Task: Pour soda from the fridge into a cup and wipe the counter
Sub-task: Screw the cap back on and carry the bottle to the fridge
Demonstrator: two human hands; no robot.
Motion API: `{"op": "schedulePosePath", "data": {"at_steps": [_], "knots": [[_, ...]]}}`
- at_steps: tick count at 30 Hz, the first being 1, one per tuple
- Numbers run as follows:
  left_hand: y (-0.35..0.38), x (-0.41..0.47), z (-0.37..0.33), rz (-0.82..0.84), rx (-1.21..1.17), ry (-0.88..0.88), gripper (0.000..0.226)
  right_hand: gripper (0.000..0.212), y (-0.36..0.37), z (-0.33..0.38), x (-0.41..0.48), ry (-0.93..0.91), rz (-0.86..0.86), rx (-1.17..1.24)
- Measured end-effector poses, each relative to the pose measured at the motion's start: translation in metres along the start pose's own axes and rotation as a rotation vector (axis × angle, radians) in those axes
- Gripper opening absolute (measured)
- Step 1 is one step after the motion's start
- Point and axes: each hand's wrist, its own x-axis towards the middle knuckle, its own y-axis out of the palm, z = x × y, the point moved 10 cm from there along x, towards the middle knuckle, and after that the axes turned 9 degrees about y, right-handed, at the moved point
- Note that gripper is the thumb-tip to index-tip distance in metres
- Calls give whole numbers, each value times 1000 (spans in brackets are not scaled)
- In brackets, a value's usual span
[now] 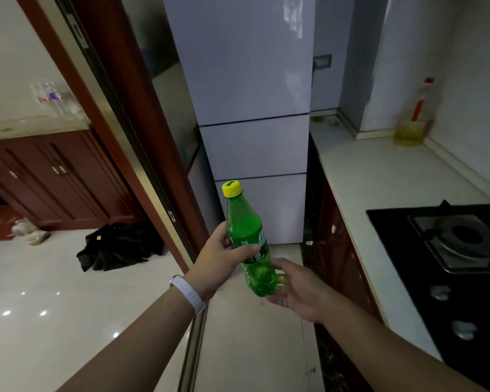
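A green soda bottle [248, 239] with a yellow cap is held upright, slightly tilted, in front of the pale fridge [249, 108], whose doors are closed. My left hand [221, 258] wraps around the bottle's label, a white band on its wrist. My right hand [297, 287] cups the bottle's bottom from the right, fingers touching it. The white counter [374, 176] runs along the right. No cup or cloth is in sight.
A black gas hob [447, 250] is set into the counter at the right. A bottle of yellow oil [413, 120] stands in the far corner. A brown sliding-door frame [142, 154] rises at left, with a black bag [119, 247] on the floor beyond it.
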Motion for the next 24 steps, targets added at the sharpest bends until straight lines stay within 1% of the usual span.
{"op": "schedulePosePath", "data": {"at_steps": [5, 8, 14, 20, 24], "knots": [[7, 61, -13, -35, -19, 49, 45, 33, -15, 71, 33, -42, 16, -44], [3, 91, -16, -50, -16, 67, 46, 35, -15, 98, 52, -38, 24, -54], [-20, 143, -18, -109, -5, 134, 43, 32, -5, 143, 90, -36, 49, -120], [-67, 213, 1, -144, -56, 144, 46, 31, 15, 186, 153, -17, 29, -163], [-106, 277, 16, -123, -70, 145, 53, 32, 39, 225, 201, -43, -4, -145]]}}
